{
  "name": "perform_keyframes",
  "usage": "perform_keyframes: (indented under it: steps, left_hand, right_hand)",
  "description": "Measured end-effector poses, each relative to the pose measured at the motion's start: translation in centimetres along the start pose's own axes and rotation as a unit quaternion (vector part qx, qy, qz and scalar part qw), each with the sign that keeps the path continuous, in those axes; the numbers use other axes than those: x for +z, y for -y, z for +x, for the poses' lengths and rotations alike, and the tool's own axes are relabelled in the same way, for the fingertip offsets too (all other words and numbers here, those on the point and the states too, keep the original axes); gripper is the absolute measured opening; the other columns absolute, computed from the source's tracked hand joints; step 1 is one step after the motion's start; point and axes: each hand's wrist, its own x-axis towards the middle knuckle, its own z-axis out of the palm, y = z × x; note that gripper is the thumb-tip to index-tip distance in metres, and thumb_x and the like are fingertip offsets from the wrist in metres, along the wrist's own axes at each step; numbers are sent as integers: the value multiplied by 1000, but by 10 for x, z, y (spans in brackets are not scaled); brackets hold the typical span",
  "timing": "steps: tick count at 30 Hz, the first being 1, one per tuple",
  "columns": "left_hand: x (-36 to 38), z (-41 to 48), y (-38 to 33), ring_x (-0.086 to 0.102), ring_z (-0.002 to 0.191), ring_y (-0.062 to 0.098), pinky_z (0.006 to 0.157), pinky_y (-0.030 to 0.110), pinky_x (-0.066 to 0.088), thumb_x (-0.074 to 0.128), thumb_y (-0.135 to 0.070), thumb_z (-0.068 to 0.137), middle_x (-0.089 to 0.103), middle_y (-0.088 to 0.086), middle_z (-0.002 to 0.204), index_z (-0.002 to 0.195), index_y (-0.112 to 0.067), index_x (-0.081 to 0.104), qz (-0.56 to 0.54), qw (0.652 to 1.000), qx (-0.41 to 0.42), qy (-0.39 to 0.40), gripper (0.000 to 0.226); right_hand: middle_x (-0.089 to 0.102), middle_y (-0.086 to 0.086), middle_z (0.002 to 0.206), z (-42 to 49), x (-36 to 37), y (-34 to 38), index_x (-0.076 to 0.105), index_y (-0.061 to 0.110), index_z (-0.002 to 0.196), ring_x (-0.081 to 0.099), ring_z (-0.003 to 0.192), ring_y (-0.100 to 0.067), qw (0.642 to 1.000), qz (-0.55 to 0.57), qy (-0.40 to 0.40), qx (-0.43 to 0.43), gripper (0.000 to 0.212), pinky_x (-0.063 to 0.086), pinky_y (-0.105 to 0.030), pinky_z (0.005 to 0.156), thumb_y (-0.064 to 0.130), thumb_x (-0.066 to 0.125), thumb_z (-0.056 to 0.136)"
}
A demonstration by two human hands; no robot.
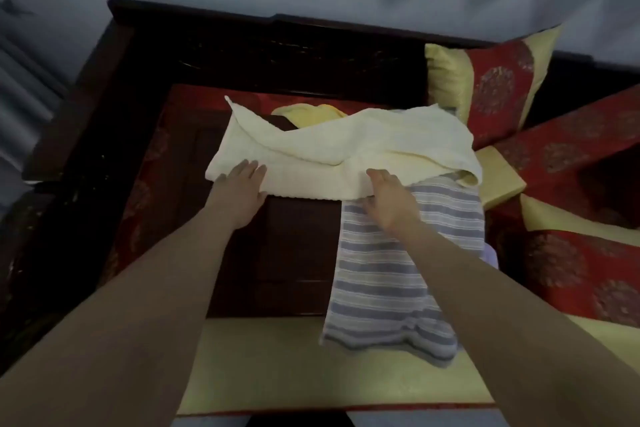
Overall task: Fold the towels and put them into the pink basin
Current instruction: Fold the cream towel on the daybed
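The left hand (242, 185) lies open and flat on the cream towel (346, 146) mid-frame, I cannot tell if the right hand (389, 203) grips its edge; best smooth it, then match corners.

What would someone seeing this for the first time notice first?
First the cream towel, lying crumpled across the middle of the dark wooden seat, with the left hand flat on its near left corner and the right hand at its near edge. Next the blue-and-white striped towel, running from under the cream one's right end toward the viewer. Red-and-gold cushions stand out at the right.
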Motion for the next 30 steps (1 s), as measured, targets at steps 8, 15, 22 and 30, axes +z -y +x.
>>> perform_keyframes:
  steps: [8, 15, 22, 30]
  left_hand:
    - [27, 33, -5, 52, 104, 23, 89, 38, 43, 44, -16, 92, 53, 5, 115, 124, -16, 42, 110, 992, 10, 65, 32]
    - [-6, 39, 1, 57, 109, 26, 83, 35, 42, 44, -29, 88, 56, 7, 123, 123, -18, 52, 68, 974, -104, 190, 38]
    - [-49, 47, -19, 66, 96, 19, 65, 27, 52, 64, -24, 82, 67, 4, 102, 107, -17, 65, -63, 795, -161, 582, 26]
    - [-44, 133, -61, 60, 107, 31, 90, 36, 49, 53, -19, 89, 65, 13, 117, 110, -10, 66, -223, 970, -70, 67, 27]
  right_hand:
    - [47, -6, 132, 40, 21, -15, 2, 23, 151, 45, 117, -28, 994, -92, 59, 5, 77, 43, -47, 87, 10, 47, 89]
    - [60, -6, 108, 64, 2, -7, 39, 20, 126, 58, 98, -28, 991, -91, 67, 78, 46, 41, -37, 73, 37, 56, 87]
    - [58, -2, 97, 58, -8, -18, 52, 16, 103, 57, 92, -25, 977, 147, 112, 111, 44, 44, -35, 74, 54, 53, 82]
    - [61, -6, 80, 51, -5, -44, 49, 13, 86, 58, 77, -28, 947, 249, -40, 200, 29, 44, -35, 66, 40, 55, 88]
